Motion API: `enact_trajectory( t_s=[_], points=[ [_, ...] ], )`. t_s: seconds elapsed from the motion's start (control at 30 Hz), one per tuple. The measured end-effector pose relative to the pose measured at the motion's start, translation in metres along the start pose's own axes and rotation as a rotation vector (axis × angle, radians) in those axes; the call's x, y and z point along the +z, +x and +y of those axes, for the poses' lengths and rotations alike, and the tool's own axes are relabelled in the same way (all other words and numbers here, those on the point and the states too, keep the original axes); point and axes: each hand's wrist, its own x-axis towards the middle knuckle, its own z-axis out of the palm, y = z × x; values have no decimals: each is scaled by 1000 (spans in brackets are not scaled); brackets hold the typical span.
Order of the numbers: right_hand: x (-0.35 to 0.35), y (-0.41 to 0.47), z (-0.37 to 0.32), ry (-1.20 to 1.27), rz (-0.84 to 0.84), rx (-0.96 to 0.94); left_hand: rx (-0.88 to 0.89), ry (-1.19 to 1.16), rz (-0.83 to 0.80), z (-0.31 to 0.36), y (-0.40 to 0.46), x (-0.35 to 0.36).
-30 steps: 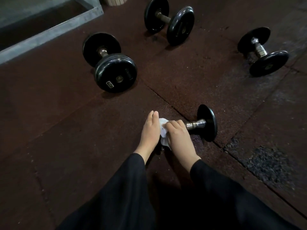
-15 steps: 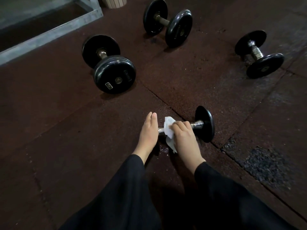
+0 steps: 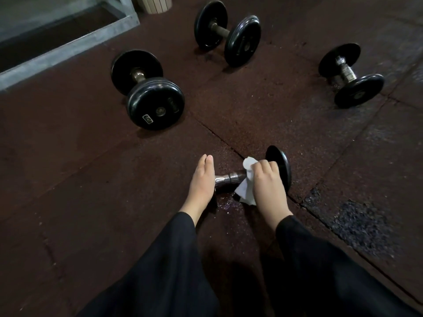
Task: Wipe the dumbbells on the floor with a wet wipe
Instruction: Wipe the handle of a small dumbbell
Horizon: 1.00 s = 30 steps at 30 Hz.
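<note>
The person is bent over the nearest dumbbell [image 3: 251, 177], which lies on the rubber floor [image 3: 68, 179] right in front of them, its bar running from nine to three o'clock. The right hand [image 3: 266, 179] is curled round a white wipe [image 3: 246, 189] and presses it on the bar close to the right-hand plate [image 3: 280, 163], with a loose tail of the wipe hanging toward the floor. The left hand [image 3: 202, 179] lies flat, fingers straight and together, over the other end; it covers the plate there and seems to steady the weight against rolling.

I'd say the step in hand is wiping the bar of this first weight, with the wipe at the three o'clock end of it. A damp patch [image 3: 226, 202] glints on the floor just under the bar.

Next, I'd judge, the wipe must go round the plate faces, which calls for turning the weight or shifting the steadying hand. Three more dumbbells wait: one at eleven o'clock [image 3: 146, 90], one at twelve [image 3: 227, 32], one at two [image 3: 350, 74], all well apart from the hands.
</note>
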Motion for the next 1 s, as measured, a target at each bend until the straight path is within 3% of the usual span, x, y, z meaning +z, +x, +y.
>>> enact_trajectory(
  t_s=[0.1,0.23,0.4,0.73,0.83,1.0],
  points=[
    [-6,5,-5,47,-41,109,2,-22,14,0,0,2],
    [3,8,-30,104,-136,67,3,-34,28,1,3,3],
    [11,6,-39,163,-110,-11,2,-40,26,2,2,3],
    [-4,10,-18,-72,-230,65,6,-15,5,0,2,1],
    [-4,15,-9,-193,-365,96,13,-5,4,-2,1,1],
    [-6,16,-5,-308,-357,97,20,-9,17,-4,3,1]
  ],
)
